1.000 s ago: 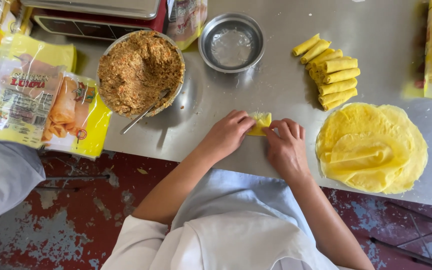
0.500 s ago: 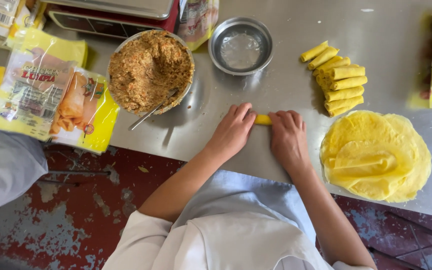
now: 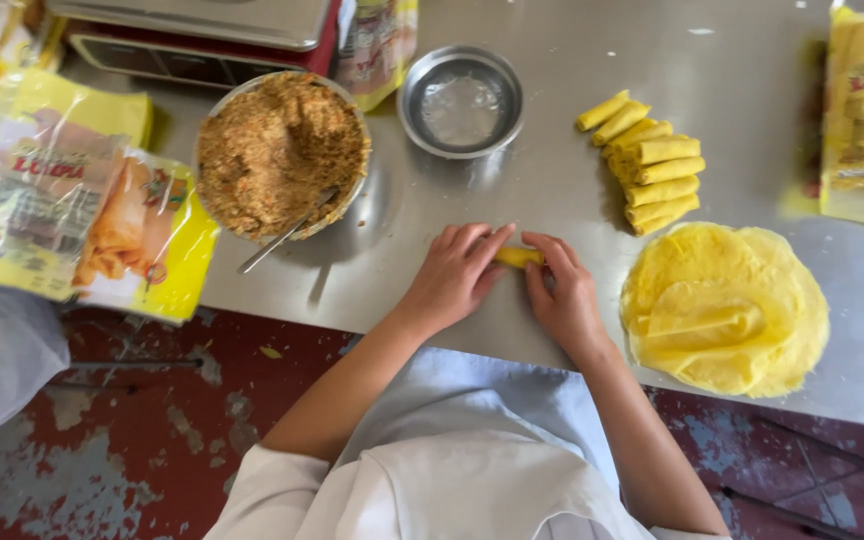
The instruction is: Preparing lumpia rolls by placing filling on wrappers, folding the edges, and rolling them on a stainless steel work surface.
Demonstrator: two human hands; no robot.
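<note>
Both hands lie flat on the steel table (image 3: 592, 120), near its front edge. The left hand (image 3: 457, 275) and the right hand (image 3: 564, 295) press with open palms on a small yellow roll (image 3: 518, 257) between them — not clenched, only covering its two ends. The roll looks light and soft, its thin wrapper probably easy to tear, so gentle fingertips at the ends seem best. To the right lies a stack of round yellow wrappers (image 3: 724, 312); farther, a row of finished rolls (image 3: 652, 170). Far left stands a bowl of brown filling (image 3: 282, 150) with a spoon (image 3: 287, 235), and beside it an empty metal bowl (image 3: 461, 102). Nothing blocks the hands.
</note>
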